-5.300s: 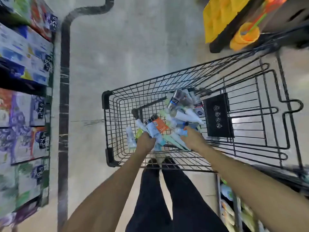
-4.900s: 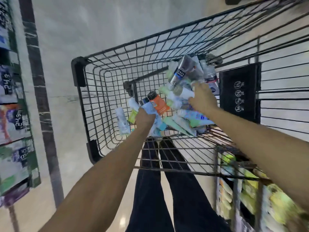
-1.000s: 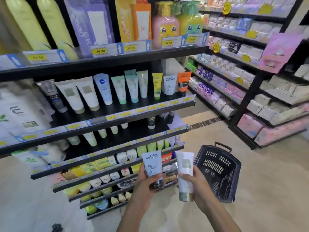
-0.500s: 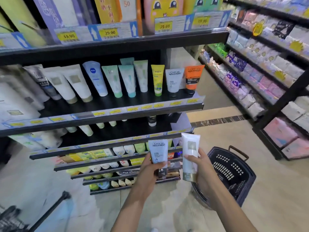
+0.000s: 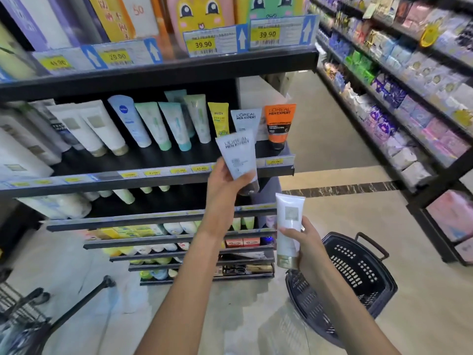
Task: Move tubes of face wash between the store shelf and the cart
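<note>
My left hand [image 5: 223, 183] grips a pale grey-blue L'Oreal Men Expert tube [image 5: 239, 156], raised in front of the black store shelf [image 5: 158, 162]. It hangs just before a matching grey tube [image 5: 244, 119] and an orange L'Oreal tube [image 5: 278, 125] that stand on that shelf. My right hand [image 5: 308, 248] holds a white tube with a gold cap [image 5: 288, 230], lower and to the right. Several more tubes stand in a row along the shelf, among them a yellow tube [image 5: 219, 119]. Only a corner of the cart [image 5: 23, 326] shows at the bottom left.
A dark plastic hand basket [image 5: 358, 275] lies tilted on the floor beside my right forearm. Lower shelves hold small tubes and boxes. The top shelf carries bottles and price tags. A second shelving run of packets lines the aisle at the right.
My left hand has lifted the grey-blue tube up to the shelf's level, near the matching tube. The white tube in my right hand has stayed low. The view moved closer to the shelf.
</note>
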